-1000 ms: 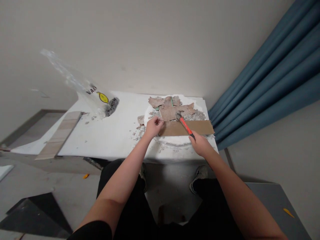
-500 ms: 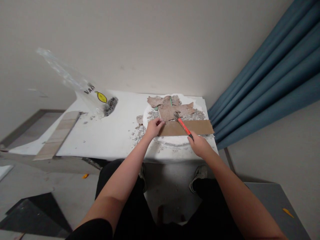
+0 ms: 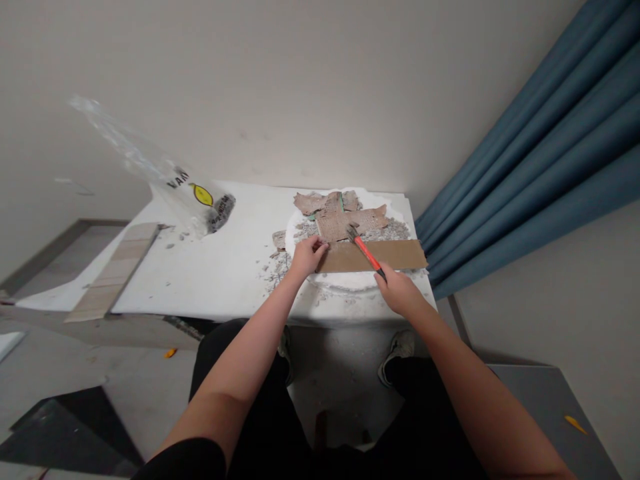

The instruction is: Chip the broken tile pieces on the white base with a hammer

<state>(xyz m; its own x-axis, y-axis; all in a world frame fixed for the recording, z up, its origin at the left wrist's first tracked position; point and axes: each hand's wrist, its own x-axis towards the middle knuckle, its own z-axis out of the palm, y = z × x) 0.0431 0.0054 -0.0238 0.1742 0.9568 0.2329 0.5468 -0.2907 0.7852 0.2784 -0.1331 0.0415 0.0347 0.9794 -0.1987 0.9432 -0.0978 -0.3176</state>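
Note:
My right hand (image 3: 400, 292) is wrapped round the red and black handle of a hammer (image 3: 370, 255). The hammer's head lies against a ragged brown piece of cardboard-like sheet (image 3: 333, 227). At the left end of a smooth brown strip (image 3: 380, 256), my left hand (image 3: 306, 259) has its fingers drawn together in a pinch; what lies between the fingertips is hidden. Beneath these pieces is a round white board (image 3: 345, 283), strewn with grey crumbs (image 3: 397, 231). More torn brown scraps (image 3: 309, 201) with a bit of green lie at its back.
The board stands on a white-covered table (image 3: 225, 267) against the wall. A clear plastic bag (image 3: 187, 200) with dark bits in it and a brown plank (image 3: 113, 273) are to the left. Blue curtains (image 3: 530, 133) hang at the right. Dark sheets (image 3: 70, 433) lie on the floor.
Almost nothing differs. The hammer head has shifted very slightly to the left on the brown sheet, and both hands keep their places.

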